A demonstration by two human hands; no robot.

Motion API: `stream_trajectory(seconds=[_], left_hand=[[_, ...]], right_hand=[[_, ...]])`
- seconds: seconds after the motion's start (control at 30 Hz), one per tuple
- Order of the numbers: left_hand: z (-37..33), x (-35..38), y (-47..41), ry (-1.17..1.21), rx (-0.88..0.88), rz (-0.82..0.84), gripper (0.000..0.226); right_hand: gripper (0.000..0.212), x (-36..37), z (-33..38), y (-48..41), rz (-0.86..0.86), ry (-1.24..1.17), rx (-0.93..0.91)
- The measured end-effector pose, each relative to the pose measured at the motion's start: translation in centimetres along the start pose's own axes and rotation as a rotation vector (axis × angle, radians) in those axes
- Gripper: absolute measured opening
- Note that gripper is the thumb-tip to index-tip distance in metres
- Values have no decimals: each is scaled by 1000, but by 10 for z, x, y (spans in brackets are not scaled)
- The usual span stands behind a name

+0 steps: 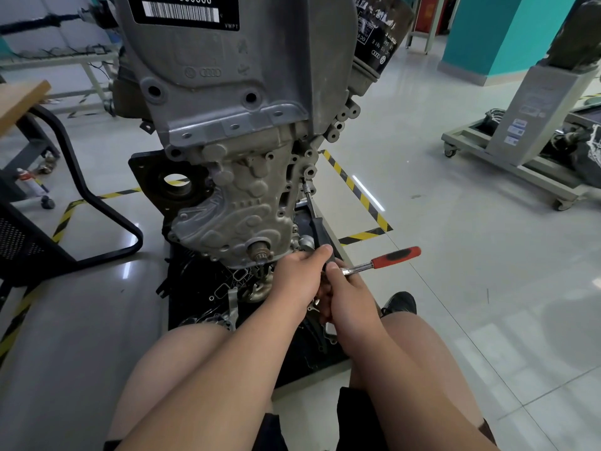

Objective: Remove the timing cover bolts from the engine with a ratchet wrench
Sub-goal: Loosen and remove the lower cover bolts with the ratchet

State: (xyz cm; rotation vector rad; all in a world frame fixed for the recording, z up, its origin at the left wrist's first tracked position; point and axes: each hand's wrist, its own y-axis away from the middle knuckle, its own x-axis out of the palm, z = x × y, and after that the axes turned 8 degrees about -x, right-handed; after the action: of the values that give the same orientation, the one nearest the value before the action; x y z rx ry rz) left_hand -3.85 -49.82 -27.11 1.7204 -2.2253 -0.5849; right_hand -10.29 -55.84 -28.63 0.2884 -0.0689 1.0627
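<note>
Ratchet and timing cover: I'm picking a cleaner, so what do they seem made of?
Ratchet: bright chromed steel shank with mirror glints; the grip looks like red rubber or plastic, matte, with a black-smudged patch.
Timing cover: likely cast aluminium, dull grey and grainy, with moulded ribs and bosses.

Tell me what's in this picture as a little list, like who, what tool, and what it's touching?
Place: workshop floor with yellow-black tape
Big thing: engine standing upright, grey timing cover facing the person
Tool: ratchet wrench with a red handle, joined to a long black extension bar
Left hand: grips the extension bar's lower end
Right hand: holds the ratchet wrench near its head
Tool tip: socket meets the cover's right edge; the bolt itself is hidden
Also there: black oil filter, top right
</note>
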Motion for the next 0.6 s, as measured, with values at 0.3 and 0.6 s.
stream_trajectory(seconds=[0.3, 0.6], left_hand=[[2, -2, -3, -39, -8, -28, 30], [-2, -2, 2, -5, -16, -25, 31]], right_hand=[[47, 2, -9, 4, -33, 524, -279], [22, -2, -4, -4, -58, 55, 26]])
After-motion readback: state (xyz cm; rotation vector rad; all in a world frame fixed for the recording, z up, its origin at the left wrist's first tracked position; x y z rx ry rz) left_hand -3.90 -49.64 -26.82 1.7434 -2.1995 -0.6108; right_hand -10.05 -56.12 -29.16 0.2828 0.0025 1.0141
